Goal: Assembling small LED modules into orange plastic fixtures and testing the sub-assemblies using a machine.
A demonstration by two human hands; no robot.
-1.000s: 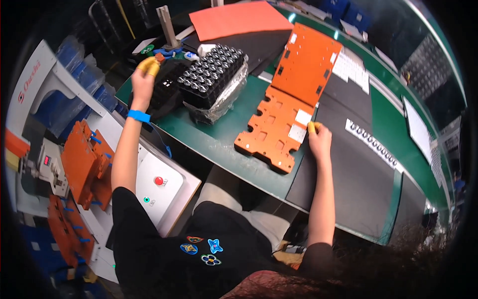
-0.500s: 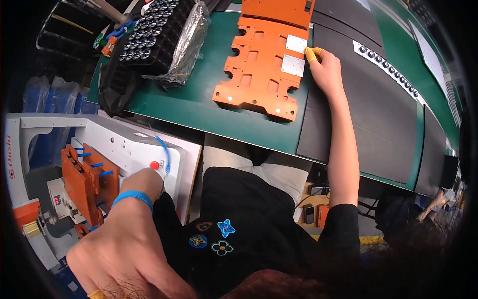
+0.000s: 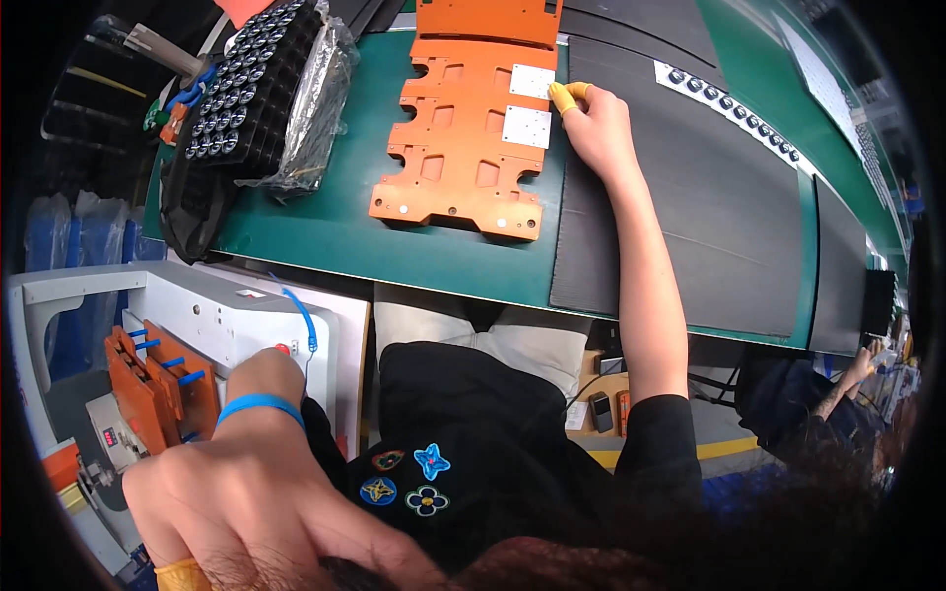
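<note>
My right hand (image 3: 601, 136) reaches over the green table with yellow finger cots on its thumb and forefinger. Those fingertips are pressed together at the right edge of the upper white square plate (image 3: 532, 81), which lies on an orange fixture (image 3: 448, 158). Just below it on the fixture is a second white plate (image 3: 526, 127) with small holes. Close to the camera, my left hand (image 3: 236, 497) is raised, back of the hand showing, with a blue band on the wrist. One of its fingers wears a yellow cot; hair and the picture's edge hide the fingertips.
A black tray of round lenses (image 3: 232, 98) stands left of the fixture. Right of it lies a black mat (image 3: 680, 217) with a white strip (image 3: 734, 110) of dark round pieces. A grey-white machine (image 3: 222, 315) holding orange plates is at lower left. A co-worker's arm (image 3: 849, 379) shows far right.
The whole view has swung, so the table and fixture sit further left in the picture. My right hand stays at the upper plate's edge. The left hand remains raised near the camera.
</note>
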